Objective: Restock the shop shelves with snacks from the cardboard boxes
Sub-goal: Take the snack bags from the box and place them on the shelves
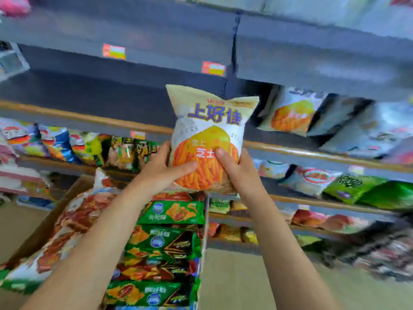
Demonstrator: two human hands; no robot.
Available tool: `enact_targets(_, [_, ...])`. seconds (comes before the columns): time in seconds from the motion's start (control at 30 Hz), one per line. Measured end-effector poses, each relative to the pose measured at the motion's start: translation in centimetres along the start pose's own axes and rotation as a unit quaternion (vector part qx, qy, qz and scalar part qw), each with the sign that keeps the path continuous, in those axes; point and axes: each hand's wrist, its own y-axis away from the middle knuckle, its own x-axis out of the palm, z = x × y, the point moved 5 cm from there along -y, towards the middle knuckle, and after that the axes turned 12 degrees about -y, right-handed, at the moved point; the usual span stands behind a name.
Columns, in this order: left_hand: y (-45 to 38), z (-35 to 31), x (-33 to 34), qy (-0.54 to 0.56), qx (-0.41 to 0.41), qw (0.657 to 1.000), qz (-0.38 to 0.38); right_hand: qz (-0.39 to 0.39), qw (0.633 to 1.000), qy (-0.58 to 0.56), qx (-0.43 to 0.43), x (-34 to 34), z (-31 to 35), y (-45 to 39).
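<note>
I hold a white and yellow cheese-stick snack bag (207,121) upright in front of the shelves. My left hand (162,168) grips its lower left corner and my right hand (237,171) grips its lower right. Behind it, a grey shelf (111,97) at that height has bare space on the left. A matching cheese-stick bag (290,113) leans on the same shelf level to the right. Below my arms stands an open cardboard box (44,224) packed with green and red snack packets (169,213).
Lower shelves (335,157) carry many coloured snack bags left and right. An upper grey shelf (312,61) with orange price tags (213,68) juts out overhead. Beige floor (234,283) shows right of the box. The picture edges are blurred.
</note>
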Motion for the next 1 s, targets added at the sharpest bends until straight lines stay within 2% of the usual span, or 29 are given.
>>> enact_targets(0.13, [-3.6,-6.8,9.2,-0.009,0.065,0.997,0.036,-0.012,0.998,0.009,-0.065,-11.4,3.0,-1.4])
enact_targets(0.23, [-6.9,-10.6,14.5,-0.084,0.133,0.988,-0.003,-0.034,0.988,0.093,-0.120,-18.3,4.6,-3.0])
enact_targets(0.33, [-9.7,-13.0,18.9,-0.129,0.155,0.979,-0.015,-0.064,0.980,0.125,-0.141,-23.4,4.6,-5.3])
enact_targets(0.4, [-11.3,-13.7,21.4,-0.118,0.153,0.981,-0.011,-0.069,0.977,0.131,-0.154,-25.7,4.6,-6.7])
enact_targets(0.53, [-13.5,-13.3,24.3,-0.097,0.109,0.989,0.002,-0.047,0.978,0.118,-0.164,-28.1,4.2,-8.6])
enact_targets(0.7, [-14.6,-13.5,25.5,-0.086,0.096,0.992,0.013,-0.030,0.985,0.096,-0.140,-29.6,3.1,-10.0])
enact_targets(1.0, [-15.6,-14.0,26.3,-0.074,0.077,0.994,-0.007,-0.011,0.991,0.046,-0.128,-29.0,3.0,-11.4])
